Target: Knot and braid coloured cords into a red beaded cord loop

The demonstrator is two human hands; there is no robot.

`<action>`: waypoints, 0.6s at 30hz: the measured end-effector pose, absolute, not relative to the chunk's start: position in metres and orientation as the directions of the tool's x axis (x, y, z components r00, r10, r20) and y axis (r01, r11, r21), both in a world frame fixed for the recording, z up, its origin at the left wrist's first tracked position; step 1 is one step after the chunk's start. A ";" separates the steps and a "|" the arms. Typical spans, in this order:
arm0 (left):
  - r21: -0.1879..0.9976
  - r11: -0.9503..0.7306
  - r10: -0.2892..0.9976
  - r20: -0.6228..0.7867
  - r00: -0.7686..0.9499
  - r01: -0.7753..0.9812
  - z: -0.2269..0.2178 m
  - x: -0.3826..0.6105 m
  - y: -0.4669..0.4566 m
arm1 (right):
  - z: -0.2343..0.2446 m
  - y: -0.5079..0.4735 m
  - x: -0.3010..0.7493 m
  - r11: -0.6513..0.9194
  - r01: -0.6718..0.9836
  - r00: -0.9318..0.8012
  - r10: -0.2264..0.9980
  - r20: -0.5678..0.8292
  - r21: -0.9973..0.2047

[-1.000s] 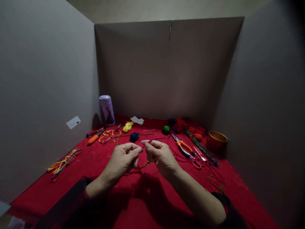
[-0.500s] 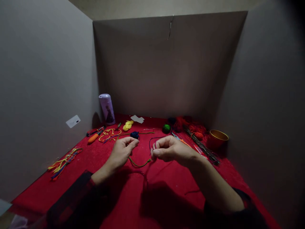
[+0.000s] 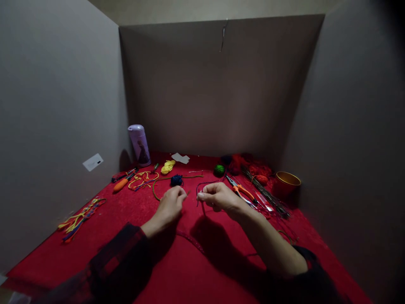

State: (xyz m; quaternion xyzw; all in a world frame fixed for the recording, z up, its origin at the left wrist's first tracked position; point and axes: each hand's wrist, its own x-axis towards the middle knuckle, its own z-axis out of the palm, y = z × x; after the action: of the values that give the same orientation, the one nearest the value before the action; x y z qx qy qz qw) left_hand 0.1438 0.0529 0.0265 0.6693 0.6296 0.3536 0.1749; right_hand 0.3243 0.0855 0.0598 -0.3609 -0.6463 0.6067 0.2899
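My left hand point(image 3: 170, 206) is low over the red cloth point(image 3: 133, 236), its fingers pinched on the end of a thin green cord point(image 3: 155, 192) that curves away to the left and back. My right hand point(image 3: 218, 196) is beside it, fingers pinched on a thin dark purple cord point(image 3: 205, 184) that loops up behind the fingertips. The two pinches are a few centimetres apart. A dark blue ball of cord point(image 3: 176, 180) lies just beyond my left hand.
Orange-handled pliers point(image 3: 242, 192) and small scissors lie right of my right hand. A green ball point(image 3: 219, 170), red yarn point(image 3: 249, 166), a bundle of sticks point(image 3: 265, 194) and a yellow cup point(image 3: 286, 182) sit at the back right. A purple flask point(image 3: 139, 145), yellow cords point(image 3: 167, 167) and coloured strands point(image 3: 79, 215) are on the left.
Both hands have moved forward and down toward the cloth, and drawn close again after parting. The green cord that hung between them now lies off to the left of my left hand.
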 end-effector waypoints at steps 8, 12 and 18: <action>0.943 -0.199 0.966 0.235 -0.112 0.265 0.059 0.166 0.039 | 0.044 0.083 0.309 0.070 -0.043 -0.463 0.882 0.082 -0.997; 0.965 -0.203 0.958 0.231 -0.168 0.167 0.054 0.170 0.041 | 0.045 0.079 0.305 0.093 -0.071 -0.438 0.892 0.115 -0.993; 0.976 -0.188 0.955 0.208 -0.213 0.111 0.051 0.168 0.044 | 0.044 0.073 0.300 0.147 -0.081 -0.391 0.905 0.167 -0.986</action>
State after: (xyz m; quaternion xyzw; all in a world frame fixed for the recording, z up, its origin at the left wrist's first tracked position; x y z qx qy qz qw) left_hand 0.1682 0.0444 0.0512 0.5100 0.5222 0.5779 0.3650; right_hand 0.2998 0.0734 0.0438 -0.3341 -0.6169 0.5612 0.4392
